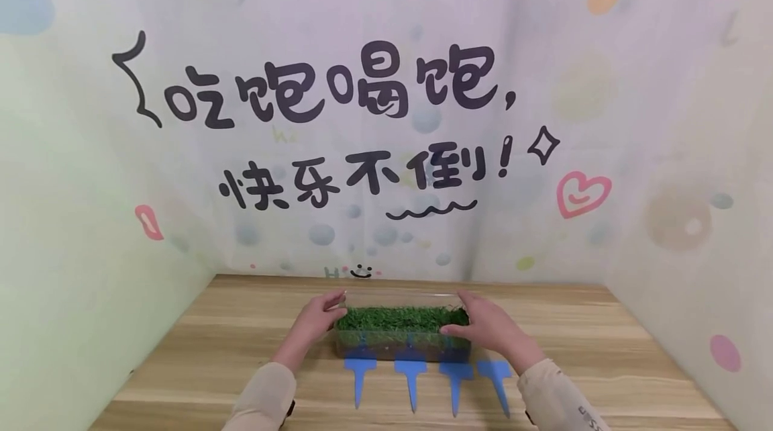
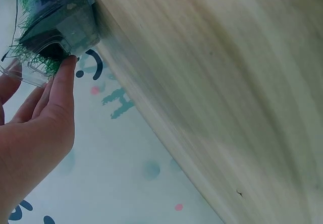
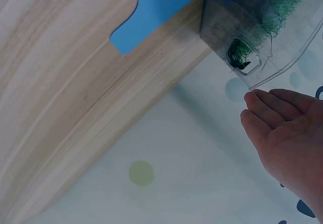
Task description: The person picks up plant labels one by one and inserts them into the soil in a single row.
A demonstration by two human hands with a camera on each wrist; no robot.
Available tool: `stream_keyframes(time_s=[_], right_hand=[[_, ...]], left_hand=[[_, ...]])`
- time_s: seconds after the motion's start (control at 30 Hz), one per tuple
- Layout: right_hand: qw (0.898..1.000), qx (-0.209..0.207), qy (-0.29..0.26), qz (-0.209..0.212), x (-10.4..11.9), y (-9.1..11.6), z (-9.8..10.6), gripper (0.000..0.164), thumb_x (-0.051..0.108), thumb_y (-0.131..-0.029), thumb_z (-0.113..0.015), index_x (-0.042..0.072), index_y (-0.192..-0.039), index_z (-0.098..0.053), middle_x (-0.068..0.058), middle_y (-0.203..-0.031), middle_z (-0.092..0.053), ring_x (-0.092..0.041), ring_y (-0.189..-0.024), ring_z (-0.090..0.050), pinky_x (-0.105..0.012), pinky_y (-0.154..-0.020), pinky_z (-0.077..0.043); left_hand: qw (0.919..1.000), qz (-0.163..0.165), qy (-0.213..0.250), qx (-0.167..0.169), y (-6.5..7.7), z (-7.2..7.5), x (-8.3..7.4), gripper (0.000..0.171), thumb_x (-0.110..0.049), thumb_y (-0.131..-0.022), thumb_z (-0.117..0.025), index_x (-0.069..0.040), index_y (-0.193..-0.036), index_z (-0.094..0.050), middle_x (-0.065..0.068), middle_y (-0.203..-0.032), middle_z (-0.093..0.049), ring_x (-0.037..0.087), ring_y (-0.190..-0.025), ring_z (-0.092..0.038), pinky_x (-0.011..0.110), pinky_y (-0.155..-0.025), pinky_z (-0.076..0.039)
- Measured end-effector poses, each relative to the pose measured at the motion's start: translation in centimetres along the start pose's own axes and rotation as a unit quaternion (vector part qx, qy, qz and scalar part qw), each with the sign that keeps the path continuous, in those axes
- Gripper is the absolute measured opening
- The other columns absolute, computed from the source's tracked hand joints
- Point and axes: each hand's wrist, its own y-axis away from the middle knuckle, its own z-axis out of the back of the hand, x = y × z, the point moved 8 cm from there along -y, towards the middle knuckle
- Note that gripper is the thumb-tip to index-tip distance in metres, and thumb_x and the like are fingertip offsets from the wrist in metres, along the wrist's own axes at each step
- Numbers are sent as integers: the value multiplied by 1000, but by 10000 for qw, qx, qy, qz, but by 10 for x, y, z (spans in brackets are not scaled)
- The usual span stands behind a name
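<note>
A clear plastic bin (image 1: 386, 349) lined with green artificial grass (image 1: 392, 317) stands on the wooden table in the head view. At its left end is my left hand (image 1: 314, 320); in the left wrist view its fairly straight fingers (image 2: 64, 85) touch the end wall. My right hand (image 1: 492, 327) is at the right end, thumb near the front rim. Its fingers (image 3: 262, 105) look nearly straight beside the bin's corner in the right wrist view; contact is unclear. Several blue T-shaped plant labels (image 1: 412, 377) lie along the front of the bin, pointed ends towards me.
The wood-grain table (image 1: 241, 330) reaches back to a printed cloth backdrop (image 1: 374, 243) with dark lettering. Pale side walls (image 1: 90, 283) stand left and right. One blue label (image 3: 156, 17) lies close to the bin in the right wrist view.
</note>
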Motion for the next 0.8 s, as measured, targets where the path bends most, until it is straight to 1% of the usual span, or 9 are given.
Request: stream_keyframes(time_s=[0.2,0.3,0.43,0.6,0.8], right_hand=[[10000,-38,-44,-7,8,2,3,95,51,-83,-76,-3,-151,-38,-25,-153,-44,-44,-136,-47,-58,-108,-42],[10000,-44,-55,21,14,3,4,93,51,-82,-77,-1,-151,-39,-23,-152,-45,-43,-135,-49,-57,-108,-44],[9999,-51,-95,106,22,4,5,91,49,-82,-78,2,-150,-41,-21,-152,-47,-41,-134,-51,-56,-108,-44],[9996,-55,-102,262,34,6,5,87,48,-82,-78,3,-149,-44,-20,-150,-50,-39,-132,-53,-55,-107,-45],[9989,-86,-12,456,50,10,5,87,49,-82,-78,2,-148,-45,-20,-150,-50,-39,-135,-51,-54,-109,-45]], left_hand=[[10000,-23,3,43,1,1,-1,49,-8,-100,-57,1,-147,-45,22,-146,-52,42,-135,-49,52,-106,-48],[10000,-26,5,34,2,1,-1,49,-8,-100,-58,0,-147,-46,22,-146,-52,43,-135,-49,53,-106,-47],[10000,13,69,30,2,1,0,49,-8,-100,-57,-1,-147,-46,21,-146,-52,42,-135,-49,52,-105,-49],[9999,31,118,24,3,0,1,48,-7,-101,-56,0,-147,-46,23,-146,-51,43,-134,-50,48,-99,-54],[10000,24,80,2,3,0,0,48,-6,-101,-56,0,-147,-46,23,-146,-52,43,-134,-51,49,-99,-53]])
